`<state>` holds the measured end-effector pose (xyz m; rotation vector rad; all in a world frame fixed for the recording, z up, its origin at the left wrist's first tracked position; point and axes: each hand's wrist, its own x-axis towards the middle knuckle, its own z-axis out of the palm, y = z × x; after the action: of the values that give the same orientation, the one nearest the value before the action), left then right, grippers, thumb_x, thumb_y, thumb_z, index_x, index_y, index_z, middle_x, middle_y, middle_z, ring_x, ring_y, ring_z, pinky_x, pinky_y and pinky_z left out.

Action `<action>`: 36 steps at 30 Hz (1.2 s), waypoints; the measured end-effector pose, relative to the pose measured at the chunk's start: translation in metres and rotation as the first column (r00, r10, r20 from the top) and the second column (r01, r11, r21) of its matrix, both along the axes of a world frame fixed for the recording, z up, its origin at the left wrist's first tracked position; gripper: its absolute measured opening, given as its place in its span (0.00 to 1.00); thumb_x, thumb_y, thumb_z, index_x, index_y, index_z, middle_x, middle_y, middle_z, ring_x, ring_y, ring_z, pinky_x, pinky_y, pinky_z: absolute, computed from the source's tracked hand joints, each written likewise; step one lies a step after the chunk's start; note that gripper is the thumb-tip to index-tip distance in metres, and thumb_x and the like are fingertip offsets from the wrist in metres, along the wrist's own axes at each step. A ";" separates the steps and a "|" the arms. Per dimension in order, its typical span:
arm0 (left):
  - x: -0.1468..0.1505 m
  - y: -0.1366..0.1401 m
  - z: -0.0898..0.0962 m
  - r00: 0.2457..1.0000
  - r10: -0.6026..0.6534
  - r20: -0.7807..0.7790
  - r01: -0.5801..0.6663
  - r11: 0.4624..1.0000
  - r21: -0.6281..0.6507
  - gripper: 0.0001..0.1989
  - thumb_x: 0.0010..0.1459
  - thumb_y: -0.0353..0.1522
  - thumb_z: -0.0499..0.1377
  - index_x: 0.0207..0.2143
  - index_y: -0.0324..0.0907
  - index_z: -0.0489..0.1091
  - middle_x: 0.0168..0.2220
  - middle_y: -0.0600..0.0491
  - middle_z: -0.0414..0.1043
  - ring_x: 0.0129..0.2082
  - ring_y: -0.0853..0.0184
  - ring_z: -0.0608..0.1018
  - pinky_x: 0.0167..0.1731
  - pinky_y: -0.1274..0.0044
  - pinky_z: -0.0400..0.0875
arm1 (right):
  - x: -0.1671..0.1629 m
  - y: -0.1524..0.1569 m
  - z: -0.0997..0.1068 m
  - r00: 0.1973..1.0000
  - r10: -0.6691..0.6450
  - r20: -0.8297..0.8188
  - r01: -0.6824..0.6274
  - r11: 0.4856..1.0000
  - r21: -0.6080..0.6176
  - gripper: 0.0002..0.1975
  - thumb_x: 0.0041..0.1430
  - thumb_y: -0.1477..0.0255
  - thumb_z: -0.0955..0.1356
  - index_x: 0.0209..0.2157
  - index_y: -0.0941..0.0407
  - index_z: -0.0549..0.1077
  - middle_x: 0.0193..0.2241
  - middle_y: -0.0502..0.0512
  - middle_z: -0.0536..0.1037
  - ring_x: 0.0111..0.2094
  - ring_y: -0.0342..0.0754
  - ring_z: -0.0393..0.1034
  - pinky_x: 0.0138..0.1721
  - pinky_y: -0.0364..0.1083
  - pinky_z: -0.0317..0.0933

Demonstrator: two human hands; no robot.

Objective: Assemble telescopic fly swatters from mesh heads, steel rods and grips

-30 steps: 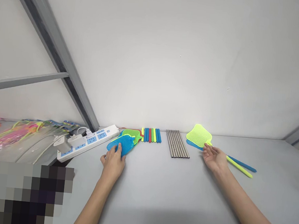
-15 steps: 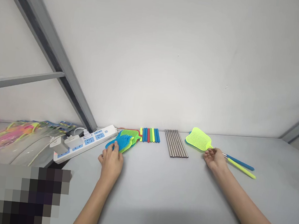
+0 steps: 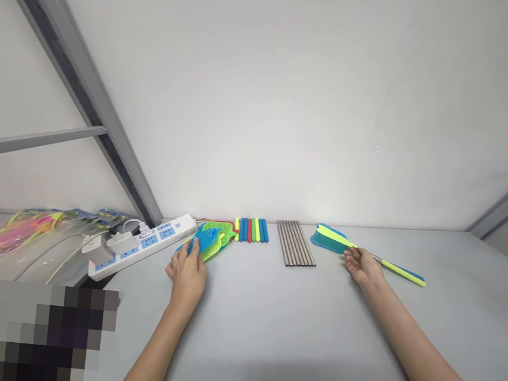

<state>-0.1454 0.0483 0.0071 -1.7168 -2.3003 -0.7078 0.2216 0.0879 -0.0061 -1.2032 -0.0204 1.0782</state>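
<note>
White wall (image 3: 263, 95) along far edge of grey tabletop (image 3: 242, 315), which spreads wide on near side. Power strip (image 3: 149, 241) bounds far left. Right: yellow swatter (image 3: 334, 235), head tilted nearly edge-on over blue swatter (image 3: 326, 242); right hand (image 3: 366, 267) closed around its shaft. Left hand (image 3: 188, 277): fingers on blue mesh head (image 3: 208, 238); pinched or resting, can't tell.

Operator's L. hand (image 3: 188, 277) & R. hand (image 3: 367, 269) were both bare, w/ slim fingers. L. forearm (image 3: 151, 348) & R. forearm (image 3: 420, 351) were likewise bare over full vis. length, smooth in outline, broader twd. frame edge, tapering to narrow wrists. Fingernail detail was too small to assess.
</note>
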 end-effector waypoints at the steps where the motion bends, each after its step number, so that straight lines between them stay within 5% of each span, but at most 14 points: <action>1: 0.000 0.000 0.000 1.000 0.003 0.004 -0.003 1.000 0.003 0.20 0.55 0.29 0.40 0.50 0.39 0.58 0.51 0.45 0.57 0.48 0.57 0.60 0.42 0.67 0.54 | 0.000 0.000 0.001 1.000 0.007 -0.003 -0.007 1.000 -0.006 0.06 0.49 0.82 0.58 0.24 0.58 0.60 0.18 0.49 0.68 0.17 0.40 0.65 0.13 0.37 0.59; 12: 0.000 -0.002 0.007 0.990 -0.025 0.137 0.011 0.994 0.104 0.21 0.56 0.29 0.39 0.52 0.39 0.55 0.54 0.48 0.54 0.51 0.60 0.59 0.43 0.64 0.54 | -0.002 -0.004 0.003 0.999 0.038 -0.025 -0.038 0.999 -0.006 0.05 0.45 0.80 0.56 0.25 0.55 0.56 0.22 0.50 0.66 0.20 0.43 0.66 0.15 0.41 0.58; 18: -0.003 -0.002 0.006 0.979 -0.117 0.167 0.079 0.973 0.218 0.21 0.55 0.29 0.41 0.51 0.39 0.57 0.52 0.49 0.58 0.51 0.65 0.61 0.48 0.72 0.55 | -0.007 -0.005 0.004 0.999 0.037 -0.034 -0.037 0.999 0.015 0.05 0.44 0.79 0.56 0.24 0.55 0.56 0.21 0.49 0.65 0.19 0.43 0.64 0.16 0.42 0.58; 25: -0.009 -0.003 0.008 0.958 -0.146 0.245 0.107 0.980 0.165 0.16 0.52 0.30 0.47 0.42 0.40 0.67 0.43 0.49 0.69 0.44 0.61 0.69 0.43 0.71 0.62 | -0.014 -0.008 0.004 0.998 0.038 -0.046 -0.036 0.998 0.047 0.06 0.43 0.81 0.56 0.23 0.56 0.58 0.21 0.49 0.65 0.18 0.39 0.61 0.16 0.39 0.56; 36: -0.006 0.001 0.006 0.943 -0.165 0.288 0.141 0.985 0.102 0.18 0.51 0.36 0.49 0.42 0.37 0.67 0.46 0.46 0.66 0.47 0.58 0.66 0.46 0.67 0.57 | -0.016 -0.009 0.003 1.000 0.029 0.002 -0.029 0.997 0.071 0.06 0.44 0.81 0.57 0.24 0.56 0.59 0.21 0.48 0.65 0.17 0.38 0.60 0.15 0.38 0.55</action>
<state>-0.1518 0.0493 0.0130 -1.8788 -2.2990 -1.1439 0.2053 0.0788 -0.0031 -1.1424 -0.0760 1.0939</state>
